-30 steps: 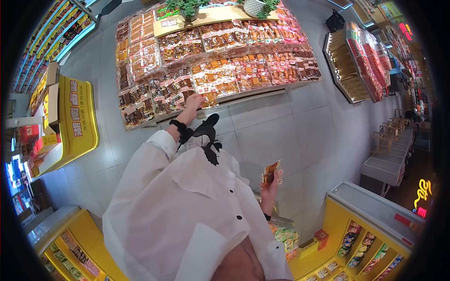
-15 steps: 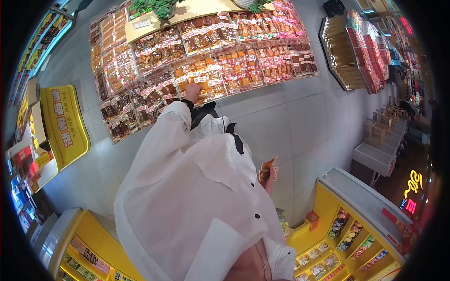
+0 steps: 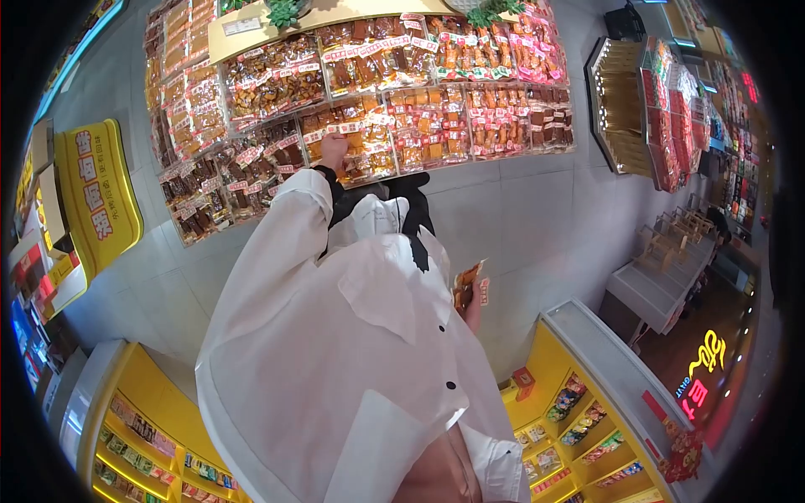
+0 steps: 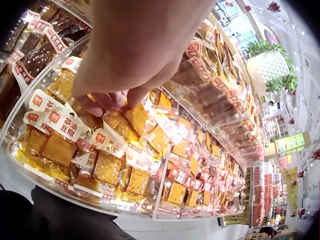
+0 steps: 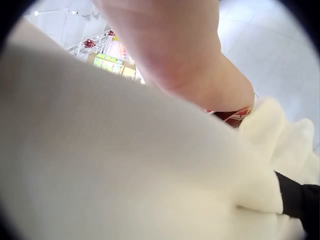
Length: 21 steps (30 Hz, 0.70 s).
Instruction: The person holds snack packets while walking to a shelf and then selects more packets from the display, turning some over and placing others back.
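Note:
My left hand reaches into a clear bin of orange-brown dried tofu packets with white and red labels. In the left wrist view its curled fingers and thumb pinch the upper part of a tofu packet among the others. Low at my right side, my right hand grips snack packets with dark brown and orange contents. The right wrist view shows that hand close up over a red-and-white packet edge, with the rest hidden behind the hand and sleeve.
Neighbouring bins hold dark packets on the left and reddish ones on the right. A wooden ledge with potted plants crosses the stand. Behind me are yellow shelves; a yellow counter stands at the left.
My left hand has moved from the stand's front edge into the tofu bin, and its fingers have gone in among the packets. The right hand, still holding its packets, has drawn closer to my body.

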Each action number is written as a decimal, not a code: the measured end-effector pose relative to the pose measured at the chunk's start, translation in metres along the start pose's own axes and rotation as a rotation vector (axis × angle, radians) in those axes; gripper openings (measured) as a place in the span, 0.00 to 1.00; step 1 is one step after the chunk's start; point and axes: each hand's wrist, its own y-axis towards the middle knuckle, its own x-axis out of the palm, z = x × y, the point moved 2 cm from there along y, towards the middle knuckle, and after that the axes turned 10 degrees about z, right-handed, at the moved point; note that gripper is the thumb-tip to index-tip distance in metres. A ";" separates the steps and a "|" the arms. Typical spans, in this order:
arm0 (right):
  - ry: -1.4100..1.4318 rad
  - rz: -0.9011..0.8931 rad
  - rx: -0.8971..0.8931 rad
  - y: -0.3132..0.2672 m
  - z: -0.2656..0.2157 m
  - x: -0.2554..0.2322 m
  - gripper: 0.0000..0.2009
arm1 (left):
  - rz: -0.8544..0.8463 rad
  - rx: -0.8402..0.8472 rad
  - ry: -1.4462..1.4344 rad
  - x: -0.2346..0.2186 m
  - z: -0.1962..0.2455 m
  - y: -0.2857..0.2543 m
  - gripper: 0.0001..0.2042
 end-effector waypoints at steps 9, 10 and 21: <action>-0.043 0.031 0.051 0.004 -0.037 0.028 0.20 | 0.094 0.135 0.295 0.009 0.023 -0.005 0.12; -0.055 0.042 0.047 0.003 -0.042 0.035 0.16 | 0.089 0.109 0.344 0.007 0.028 -0.008 0.12; -0.113 -0.024 0.022 0.026 -0.070 0.044 0.12 | 0.382 0.144 0.356 -0.032 0.022 -0.028 0.28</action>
